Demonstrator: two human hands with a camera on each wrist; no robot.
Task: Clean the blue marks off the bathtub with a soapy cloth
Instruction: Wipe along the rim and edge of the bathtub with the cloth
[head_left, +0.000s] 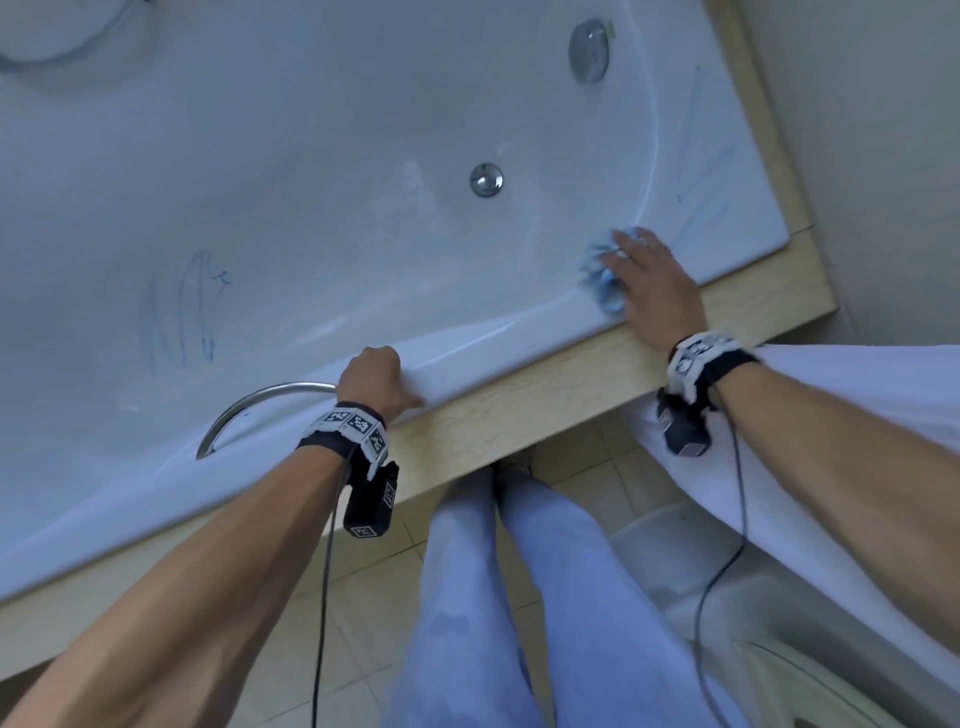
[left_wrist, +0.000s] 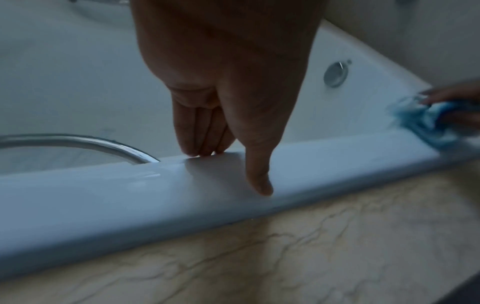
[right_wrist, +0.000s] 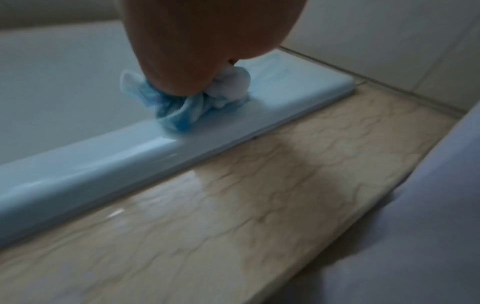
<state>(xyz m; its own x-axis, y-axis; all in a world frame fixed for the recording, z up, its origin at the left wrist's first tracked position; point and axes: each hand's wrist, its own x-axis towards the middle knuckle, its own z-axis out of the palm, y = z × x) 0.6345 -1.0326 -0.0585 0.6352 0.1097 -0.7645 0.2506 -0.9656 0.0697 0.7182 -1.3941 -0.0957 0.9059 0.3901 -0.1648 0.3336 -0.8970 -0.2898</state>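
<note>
The white bathtub (head_left: 467, 358) carries blue scribbles on its inner wall at the left (head_left: 182, 312) and fainter blue streaks on its right corner rim (head_left: 711, 182). My right hand (head_left: 631, 265) holds a bunched blue cloth (head_left: 597, 275) and presses it on the rim just left of those streaks. In the right wrist view the cloth (right_wrist: 182, 109) bulges from under the palm with white foam (right_wrist: 233, 84) on it. My left hand (head_left: 376, 379) grips the front rim, fingers (left_wrist: 202, 133) hooked over the inner edge and thumb on top.
A chrome grab handle (head_left: 260, 402) arches just left of my left hand. The drain (head_left: 487, 180) and overflow knob (head_left: 588, 50) sit in the tub. A beige marble ledge (head_left: 571, 384) frames the rim. A white fixture (head_left: 831, 395) stands at right, my legs (head_left: 519, 597) below.
</note>
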